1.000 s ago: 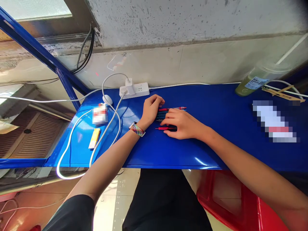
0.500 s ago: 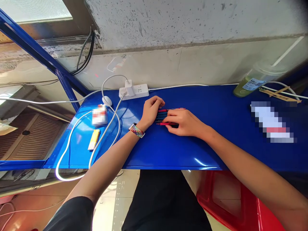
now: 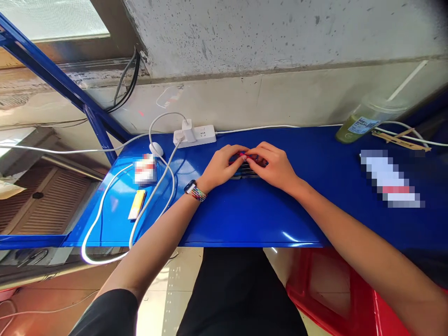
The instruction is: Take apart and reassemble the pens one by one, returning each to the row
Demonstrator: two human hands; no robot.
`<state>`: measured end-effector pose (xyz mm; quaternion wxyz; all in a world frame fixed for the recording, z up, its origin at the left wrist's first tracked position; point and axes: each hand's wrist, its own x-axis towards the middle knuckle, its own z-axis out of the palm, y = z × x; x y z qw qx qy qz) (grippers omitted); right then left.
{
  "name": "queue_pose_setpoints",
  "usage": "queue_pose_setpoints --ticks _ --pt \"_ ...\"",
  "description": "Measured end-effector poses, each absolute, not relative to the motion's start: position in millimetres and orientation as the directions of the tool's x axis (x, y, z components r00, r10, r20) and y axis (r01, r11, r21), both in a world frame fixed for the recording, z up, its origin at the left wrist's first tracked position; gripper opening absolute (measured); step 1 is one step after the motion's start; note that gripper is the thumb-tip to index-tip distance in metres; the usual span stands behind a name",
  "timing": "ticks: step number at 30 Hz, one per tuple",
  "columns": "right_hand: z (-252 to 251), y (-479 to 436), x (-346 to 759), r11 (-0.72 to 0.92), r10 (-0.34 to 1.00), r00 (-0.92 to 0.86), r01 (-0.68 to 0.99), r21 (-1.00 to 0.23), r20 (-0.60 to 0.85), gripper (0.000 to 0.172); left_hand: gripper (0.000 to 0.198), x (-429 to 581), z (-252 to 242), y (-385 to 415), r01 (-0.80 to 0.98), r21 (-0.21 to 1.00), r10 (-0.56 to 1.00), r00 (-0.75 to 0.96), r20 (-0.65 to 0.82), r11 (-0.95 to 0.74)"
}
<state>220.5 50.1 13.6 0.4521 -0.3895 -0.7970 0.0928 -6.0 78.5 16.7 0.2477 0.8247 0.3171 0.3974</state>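
Note:
Side by side on the blue tabletop lies a small row of dark pens (image 3: 249,172), partly covered by my hands. My left hand (image 3: 224,164) bends over the left end of the row, thumb and fingers closed on a slim red pen (image 3: 241,154). From the other side, my right hand (image 3: 273,164) pinches at the red pen too, its fingertips meeting those of the left hand. Much of the red pen is hidden by the fingers. A watch with a multicoloured band (image 3: 196,190) is on my left wrist.
Left of the hands are a white power strip (image 3: 206,134) with plugs, loose white cables (image 3: 102,205), a yellow-and-white box (image 3: 136,204) and a blurred white pack (image 3: 144,169). To the right stand a green drink cup (image 3: 353,128) and a blurred phone-like object (image 3: 392,179). A red stool (image 3: 297,284) is below.
My right hand has moved up and inward from the near side of the row. Both hands now meet at the far side on the red pen, uncovering the near pens.

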Motion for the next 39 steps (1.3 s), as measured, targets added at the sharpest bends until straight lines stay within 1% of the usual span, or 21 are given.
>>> queue_pose_setpoints --ticks 2,4,6,8,10,12,15,18,24,29,32,34,36,39 --pt "14 55 223 0.639 0.744 -0.244 0.530 -0.558 0.622 0.008 0.023 -4 16 79 0.251 0.762 0.769 0.449 0.455 -0.598" --pt "15 62 227 0.565 0.812 -0.204 0.512 -0.647 0.547 0.014 0.020 -3 16 81 0.186 0.832 0.809 0.416 0.415 -0.523" --pt "15 68 233 0.458 0.887 -0.179 0.463 -0.759 0.426 0.020 0.018 -4 16 84 0.172 0.852 0.835 0.367 0.411 -0.495" --pt "16 75 240 0.362 0.932 -0.164 0.370 -0.855 0.324 0.022 0.016 -7 14 90 0.183 0.852 0.853 0.301 0.427 -0.491" --pt "17 79 245 0.315 0.947 -0.149 0.265 -0.911 0.284 0.020 0.016 -10 11 95 0.178 0.860 0.868 0.245 0.432 -0.479" --pt "18 82 248 0.290 0.954 -0.127 0.174 -0.941 0.271 0.021 0.015 -13 9 100 0.150 0.874 0.879 0.212 0.428 -0.462" --pt "19 83 247 0.252 0.965 -0.094 0.066 -0.965 0.245 0.022 0.013 -14 8 103 0.095 0.899 0.893 0.198 0.404 -0.428" --pt "18 83 245 0.243 0.968 -0.063 0.005 -0.970 0.242 0.024 0.013 -14 9 103 0.031 0.929 0.911 0.207 0.356 -0.370" --pt "13 87 245 0.300 0.954 -0.007 -0.003 -0.954 0.300 0.027 0.013 -12 11 102 -0.040 0.950 0.928 0.204 0.311 -0.310" --pt "12 88 244 0.332 0.943 0.006 0.001 -0.943 0.332 0.030 0.015 -12 11 101 -0.091 0.968 0.948 0.197 0.249 -0.235" --pt "13 86 242 0.313 0.950 0.017 -0.056 -0.948 0.313 0.030 0.018 -13 10 102 -0.099 0.971 0.952 0.199 0.232 -0.216" --pt "14 85 240 0.263 0.965 0.015 -0.136 -0.955 0.263 0.031 0.019 -13 9 103 -0.095 0.967 0.947 0.201 0.252 -0.238" --pt "15 84 238 0.197 0.980 0.001 -0.205 -0.959 0.201 0.032 0.019 -13 9 103 -0.060 0.952 0.931 0.196 0.307 -0.301" --pt "15 83 238 0.139 0.989 -0.022 -0.244 -0.960 0.149 0.030 0.017 -13 11 99 0.090 0.885 0.879 0.198 0.434 -0.457"
